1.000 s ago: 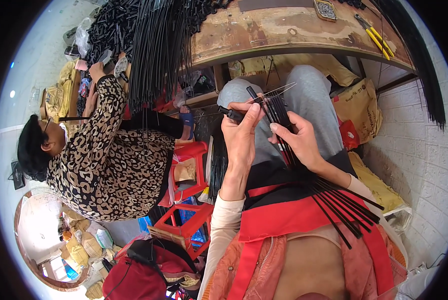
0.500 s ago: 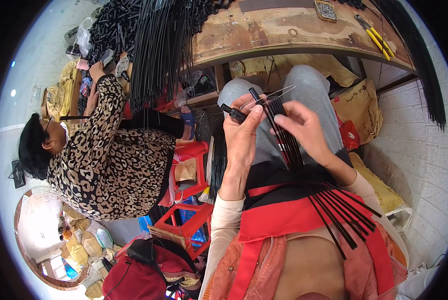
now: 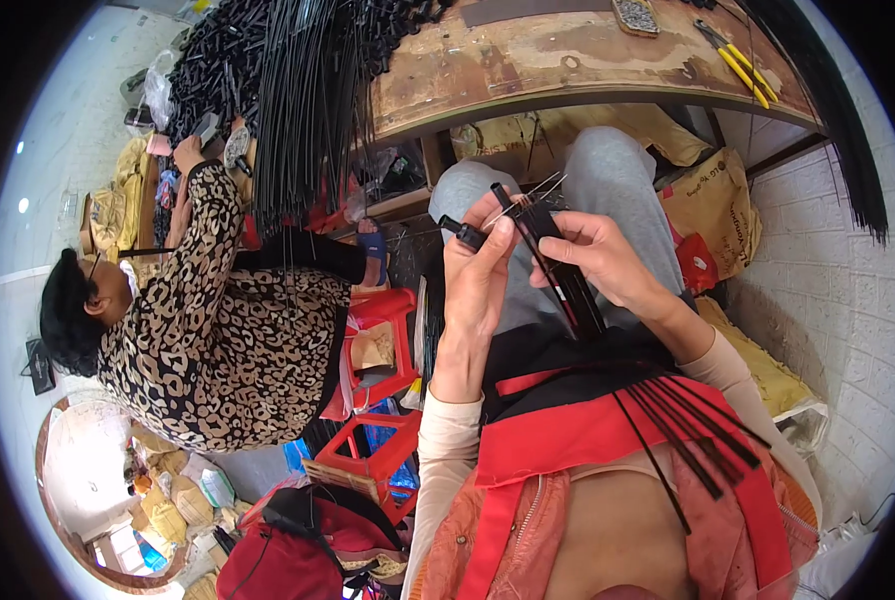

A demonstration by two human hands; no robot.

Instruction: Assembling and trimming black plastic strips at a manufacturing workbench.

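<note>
A bundle of thin black ribs, much like a folded umbrella frame, lies over my lap, its far ends splayed like a fan across my red and black apron. My left hand is closed around the upper end, thumb pressed down. A black tubular piece with a narrow tip pokes out to that hand's left. Thin metal wires stick out past the upper end. My right hand pinches the bundle's right side between thumb and fingers; some of its fingertips are hidden behind the ribs.
Ahead stands a worn wooden table with yellow-handled pliers and a small tray of metal bits. Long black rods hang over its left edge. A person in a leopard-print top sits at left, near red stools.
My right hand's fingers have drawn in against the ribs, which now sit closer together. The left hand keeps its hold. The view has shifted slightly.
</note>
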